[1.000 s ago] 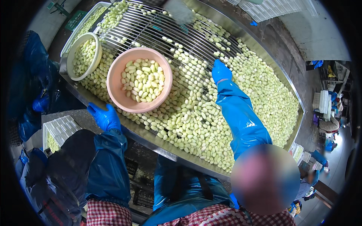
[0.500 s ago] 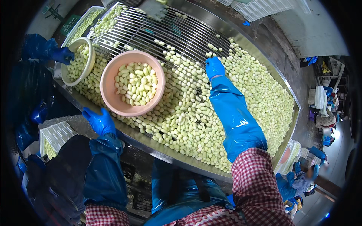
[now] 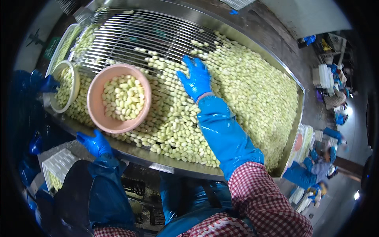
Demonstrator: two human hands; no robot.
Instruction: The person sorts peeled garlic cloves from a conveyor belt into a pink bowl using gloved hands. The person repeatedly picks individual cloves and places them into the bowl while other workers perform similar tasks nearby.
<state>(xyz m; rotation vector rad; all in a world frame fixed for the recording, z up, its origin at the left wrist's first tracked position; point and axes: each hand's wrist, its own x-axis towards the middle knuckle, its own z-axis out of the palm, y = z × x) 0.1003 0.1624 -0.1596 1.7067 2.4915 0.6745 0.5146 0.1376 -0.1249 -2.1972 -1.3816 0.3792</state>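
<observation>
Pale green oval fruits, grape-like, cover much of a metal sorting table with a barred top. My right hand, in a blue glove, is open over the fruits near the edge of the bare bars, fingers spread. A pink bowl holding more of the fruits stands on the table to its left. By the table's near edge, just below the bowl, my left hand is open in a blue glove, thumb and fingers apart and holding nothing I can see.
Bare metal bars show at the far side. A cream bowl of fruits stands at the left, beside a co-worker's blue-gloved hand. Another person's grey glove is at the far left corner. A white crate stands lower left.
My right hand has gone from closed to open with spread fingers, moving a little left. The grey glove has moved left along the far side. The whole view has shifted slightly.
</observation>
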